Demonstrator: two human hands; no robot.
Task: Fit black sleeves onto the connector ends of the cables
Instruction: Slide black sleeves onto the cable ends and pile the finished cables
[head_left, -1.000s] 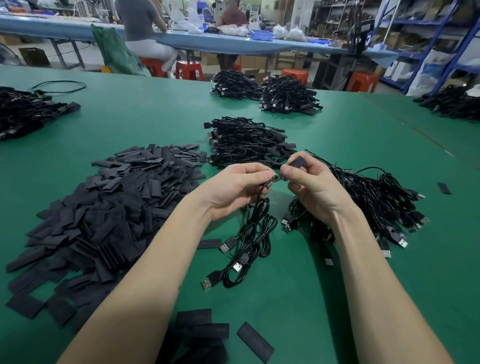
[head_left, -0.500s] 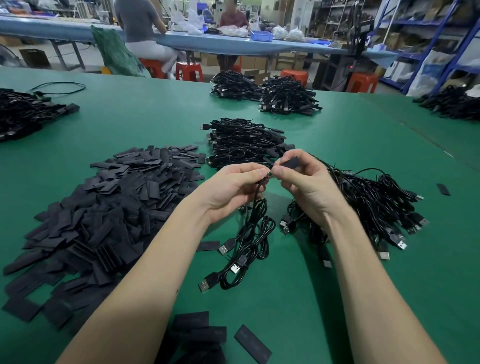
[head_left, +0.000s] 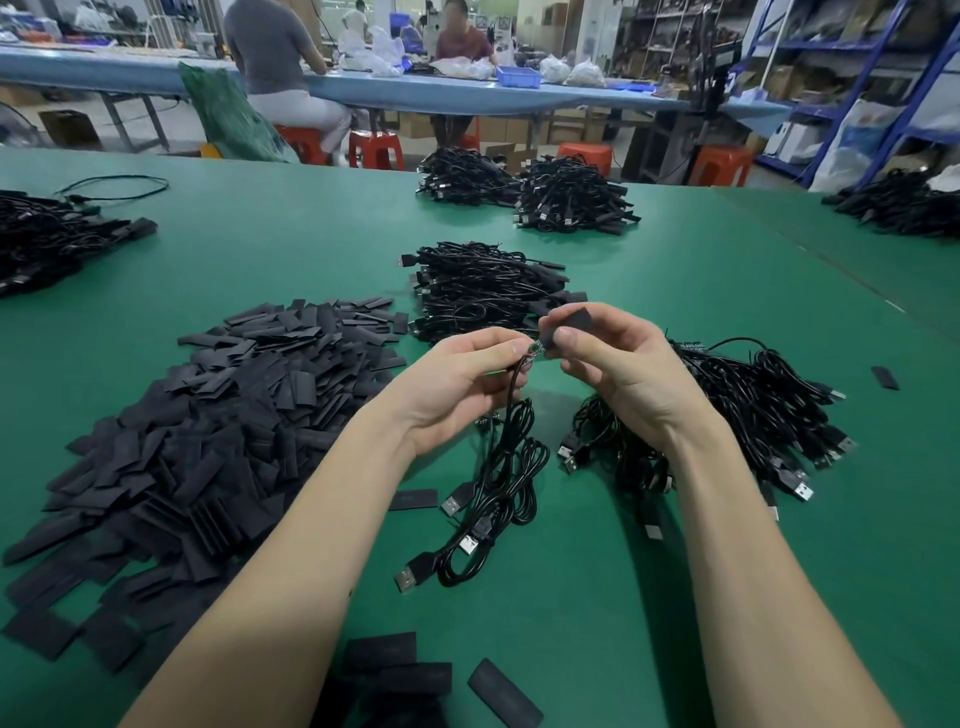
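My left hand (head_left: 457, 384) pinches the small connector end (head_left: 533, 349) of a black cable (head_left: 511, 488), which hangs down in loops to the green table. My right hand (head_left: 618, 364) pinches a flat black sleeve (head_left: 569, 325) between thumb and fingers, its open end right at the connector tip. A big heap of loose black sleeves (head_left: 208, 431) lies to the left. A pile of black USB cables (head_left: 737, 415) lies to the right under my right wrist.
More cable bundles lie ahead (head_left: 483, 291), at the far centre (head_left: 566, 200), at the far left (head_left: 47, 239) and far right (head_left: 904, 202). A few loose sleeves (head_left: 504, 691) lie near the front edge. Two people sit at a blue bench behind the table.
Both hands have lifted slightly and the right hand has brought the sleeve up against the connector tip held by the left hand. The cable loops still hang to the table.
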